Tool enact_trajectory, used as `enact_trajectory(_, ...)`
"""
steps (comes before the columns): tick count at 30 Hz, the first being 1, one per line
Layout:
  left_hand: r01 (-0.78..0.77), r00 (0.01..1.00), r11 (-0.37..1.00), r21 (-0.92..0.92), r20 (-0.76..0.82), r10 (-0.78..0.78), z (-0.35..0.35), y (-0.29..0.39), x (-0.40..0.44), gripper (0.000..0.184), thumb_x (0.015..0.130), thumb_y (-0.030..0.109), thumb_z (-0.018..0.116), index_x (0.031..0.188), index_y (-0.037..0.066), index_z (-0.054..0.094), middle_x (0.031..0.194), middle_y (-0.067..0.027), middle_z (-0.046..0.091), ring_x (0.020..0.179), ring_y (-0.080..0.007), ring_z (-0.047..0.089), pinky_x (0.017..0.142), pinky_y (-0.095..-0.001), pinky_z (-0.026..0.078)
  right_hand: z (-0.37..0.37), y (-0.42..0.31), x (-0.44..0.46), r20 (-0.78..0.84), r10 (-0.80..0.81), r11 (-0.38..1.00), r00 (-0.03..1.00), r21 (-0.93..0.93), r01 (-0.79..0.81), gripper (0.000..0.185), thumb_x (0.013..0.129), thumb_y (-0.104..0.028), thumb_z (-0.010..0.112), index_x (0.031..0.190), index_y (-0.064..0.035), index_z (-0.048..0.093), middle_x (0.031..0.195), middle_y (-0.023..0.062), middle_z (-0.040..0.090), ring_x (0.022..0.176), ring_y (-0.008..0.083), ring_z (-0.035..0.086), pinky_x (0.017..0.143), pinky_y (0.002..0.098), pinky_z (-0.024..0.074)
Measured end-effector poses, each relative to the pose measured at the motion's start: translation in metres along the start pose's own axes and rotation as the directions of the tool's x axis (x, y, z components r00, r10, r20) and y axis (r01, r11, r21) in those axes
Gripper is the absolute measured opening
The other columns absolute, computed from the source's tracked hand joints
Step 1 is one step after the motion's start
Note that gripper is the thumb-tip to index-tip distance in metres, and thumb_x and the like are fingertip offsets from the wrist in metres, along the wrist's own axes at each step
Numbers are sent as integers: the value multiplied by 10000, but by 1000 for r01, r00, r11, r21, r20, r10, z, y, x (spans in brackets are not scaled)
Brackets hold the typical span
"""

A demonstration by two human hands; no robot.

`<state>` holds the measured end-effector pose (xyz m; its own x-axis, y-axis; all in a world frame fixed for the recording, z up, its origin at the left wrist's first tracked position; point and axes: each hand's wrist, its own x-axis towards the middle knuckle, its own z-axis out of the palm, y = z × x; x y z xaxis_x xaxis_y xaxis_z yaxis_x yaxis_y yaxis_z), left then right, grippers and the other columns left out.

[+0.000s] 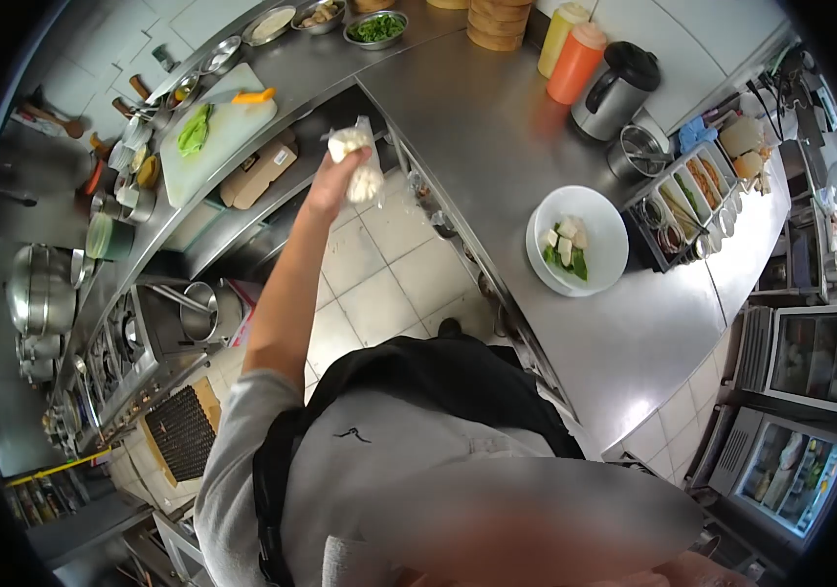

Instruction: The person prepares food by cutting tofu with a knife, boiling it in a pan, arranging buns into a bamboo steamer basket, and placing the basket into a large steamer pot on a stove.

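My left hand (338, 182) is stretched out over the gap between the two counters, its fingers closed around a clear plastic bag of white pieces (366, 184). What exactly the pieces are is too small to tell. On the steel counter to the right stands a white bowl (602, 217). Inside it lie white cubes (565, 235) and green leaves (576, 262). My right hand does not show.
A cutting board (233, 122) with a green leaf vegetable (195, 131) and an orange piece (253, 96) lies on the left counter. An electric kettle (617, 90), squeeze bottles (576, 65) and a topping rack (687, 201) line the right counter. An open cardboard box (257, 171) sits below.
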<state>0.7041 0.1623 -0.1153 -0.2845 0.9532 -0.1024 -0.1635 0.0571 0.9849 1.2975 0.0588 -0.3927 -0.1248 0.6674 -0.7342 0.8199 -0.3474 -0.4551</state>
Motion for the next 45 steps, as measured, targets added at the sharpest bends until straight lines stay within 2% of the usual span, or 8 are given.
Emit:
enact_trajectory(9,105,983,986,129,135,-122,-68,29,243,465,880,299,754,1212,0,627,1012,-72,708,898,-200,702,789,-369,578,29,-107,15,-161,107,983,981,162,-81,353,927,-257,644,1184,-18,683,1071,232,721,1003,403,691,884,459,540)
enact_trajectory(24,414,791,878,240,384,-477,-106,14,453,588,795,373,831,1229,40,614,1041,-89,703,906,-222,713,760,-387,601,308,-232,-138,-318,423,905,848,194,-379,361,931,-259,651,1204,-23,674,1073,240,716,1006,410,687,885,467,536)
enact_trajectory(28,289,727,863,415,491,-480,-71,45,413,594,828,328,827,1288,28,602,1113,-110,703,940,-227,715,813,-369,590,184,-341,-179,-428,382,898,819,383,-218,355,922,-253,685,1218,-58,666,999,241,714,915,398,695,813,438,534)
enact_trajectory(30,257,712,887,383,545,-442,-46,31,400,574,846,299,818,1302,24,602,1137,-111,697,965,-216,705,838,-360,577,89,-437,-199,-467,321,930,824,319,-181,257,952,-129,652,1186,-25,677,814,92,663,732,132,579,673,326,488)
enact_trajectory(36,320,329,875,364,823,-463,48,35,335,539,852,317,816,1278,48,625,1134,-48,690,993,-149,665,851,-343,563,-51,-565,-144,-864,-74,997,499,-54,53,311,866,-71,657,1175,-38,664,951,176,701,839,337,670,759,425,521)
enact_trajectory(38,-1,466,941,339,833,-300,78,11,320,652,822,393,828,1306,23,597,1206,-104,690,1064,-227,679,910,-377,554,-71,-571,-85,-896,-195,980,400,-196,37,368,821,-57,668,1188,-41,645,1099,176,690,1027,363,650,873,447,523)
enact_trajectory(40,-540,582,661,522,798,-155,87,-13,319,806,797,454,830,1399,13,524,1309,-177,653,1191,-325,644,1008,-427,517,-70,-554,-11,-823,-364,928,437,-359,99,417,813,-84,676,1224,-42,614,1276,170,631,1184,383,581,984,452,496)
enact_trajectory(45,-630,675,559,539,736,51,97,13,343,883,774,502,819,1419,-8,497,1420,-246,559,1320,-391,537,1107,-451,432,-75,-549,35,-726,-435,897,533,-398,190,456,838,-134,678,1280,-54,604,1363,154,591,1253,388,542,1033,455,477)
